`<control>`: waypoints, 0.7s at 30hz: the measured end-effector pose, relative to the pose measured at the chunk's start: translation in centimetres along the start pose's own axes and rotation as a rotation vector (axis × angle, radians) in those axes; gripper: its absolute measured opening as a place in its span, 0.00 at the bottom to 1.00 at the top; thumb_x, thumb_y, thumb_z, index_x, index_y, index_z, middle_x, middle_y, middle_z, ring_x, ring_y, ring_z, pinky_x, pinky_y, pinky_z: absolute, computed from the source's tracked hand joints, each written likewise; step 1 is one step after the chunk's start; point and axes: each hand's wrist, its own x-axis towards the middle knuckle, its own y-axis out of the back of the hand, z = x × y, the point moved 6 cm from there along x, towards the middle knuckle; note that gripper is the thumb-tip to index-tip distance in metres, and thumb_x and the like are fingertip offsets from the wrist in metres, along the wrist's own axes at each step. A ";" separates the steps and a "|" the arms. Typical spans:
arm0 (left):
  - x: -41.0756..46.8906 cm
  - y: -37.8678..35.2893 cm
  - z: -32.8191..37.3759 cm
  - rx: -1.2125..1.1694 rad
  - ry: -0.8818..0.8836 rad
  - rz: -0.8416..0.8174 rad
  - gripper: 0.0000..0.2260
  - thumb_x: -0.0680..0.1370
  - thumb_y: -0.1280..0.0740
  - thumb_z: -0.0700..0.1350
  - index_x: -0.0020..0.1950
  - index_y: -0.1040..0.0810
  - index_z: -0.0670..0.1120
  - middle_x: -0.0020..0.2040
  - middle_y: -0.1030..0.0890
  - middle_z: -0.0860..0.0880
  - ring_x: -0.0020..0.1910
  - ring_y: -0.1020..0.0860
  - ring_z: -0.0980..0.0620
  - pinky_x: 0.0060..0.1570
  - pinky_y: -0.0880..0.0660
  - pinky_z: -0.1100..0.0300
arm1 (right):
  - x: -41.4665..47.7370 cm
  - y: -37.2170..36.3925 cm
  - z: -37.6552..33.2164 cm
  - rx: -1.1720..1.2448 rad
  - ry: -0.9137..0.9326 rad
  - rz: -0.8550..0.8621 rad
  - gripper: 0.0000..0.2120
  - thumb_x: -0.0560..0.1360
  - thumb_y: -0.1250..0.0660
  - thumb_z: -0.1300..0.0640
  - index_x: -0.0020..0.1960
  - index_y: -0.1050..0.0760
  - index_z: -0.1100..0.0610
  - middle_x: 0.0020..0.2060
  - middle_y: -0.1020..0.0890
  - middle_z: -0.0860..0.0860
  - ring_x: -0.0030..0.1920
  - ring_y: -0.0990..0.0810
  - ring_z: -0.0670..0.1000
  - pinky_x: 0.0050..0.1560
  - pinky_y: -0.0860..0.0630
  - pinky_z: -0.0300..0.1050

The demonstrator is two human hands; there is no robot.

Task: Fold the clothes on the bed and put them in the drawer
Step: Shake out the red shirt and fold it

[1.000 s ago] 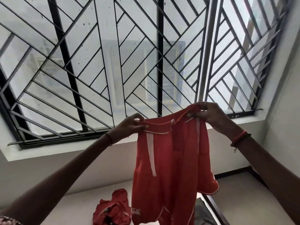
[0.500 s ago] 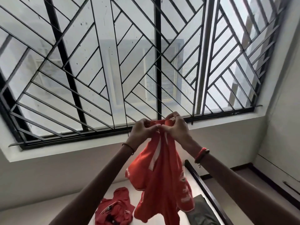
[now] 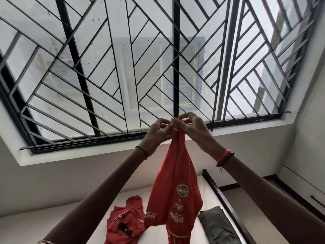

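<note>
A red garment with printed logos hangs folded lengthwise in front of the window. My left hand and my right hand are raised side by side and both pinch its top edge together. Below it, a second red garment with a dark collar lies crumpled on the white bed. A dark olive folded cloth lies at the bed's right side. No drawer shows clearly.
A large window with a black diagonal grille fills the wall ahead, above a white sill. The bed's dark wooden frame runs along its right edge. A dark skirting strip lines the floor on the right.
My hands were apart with the red garment spread wide. They came together, folding it in half lengthwise, and it now hangs narrower with the logos facing me.
</note>
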 end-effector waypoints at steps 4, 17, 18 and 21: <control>0.5 0.3 0.2 -0.003 -0.003 -0.067 0.04 0.78 0.36 0.39 0.50 0.30 0.41 0.43 0.23 0.42 0.40 0.20 0.49 0.47 0.20 0.57 | -0.1 0.9 -1.0 -0.059 0.045 -0.044 0.16 0.69 0.24 0.56 0.54 0.24 0.55 0.48 0.18 0.59 0.48 0.18 0.60 0.51 0.20 0.57; 3.4 -2.5 8.5 0.807 -0.051 -0.761 0.21 0.68 0.31 0.65 0.51 0.20 0.52 0.46 0.18 0.57 0.48 0.21 0.57 0.48 0.26 0.65 | -1.5 4.5 -5.2 0.280 0.102 -0.021 0.15 0.70 0.28 0.65 0.53 0.28 0.57 0.40 0.19 0.56 0.35 0.19 0.48 0.37 0.24 0.39; 3.5 -2.8 8.8 0.806 -0.037 -0.776 0.16 0.69 0.30 0.61 0.49 0.19 0.52 0.45 0.17 0.56 0.46 0.20 0.57 0.45 0.25 0.66 | -1.6 4.7 -5.5 0.325 0.109 -0.007 0.14 0.70 0.27 0.66 0.51 0.28 0.57 0.39 0.19 0.56 0.34 0.20 0.48 0.36 0.24 0.40; 4.2 -3.6 10.0 0.766 -0.073 -0.715 0.05 0.75 0.32 0.43 0.47 0.19 0.51 0.41 0.16 0.57 0.42 0.19 0.59 0.42 0.23 0.67 | -1.6 5.8 -6.1 0.387 0.167 0.100 0.15 0.68 0.26 0.65 0.47 0.29 0.54 0.37 0.18 0.54 0.37 0.20 0.51 0.41 0.23 0.44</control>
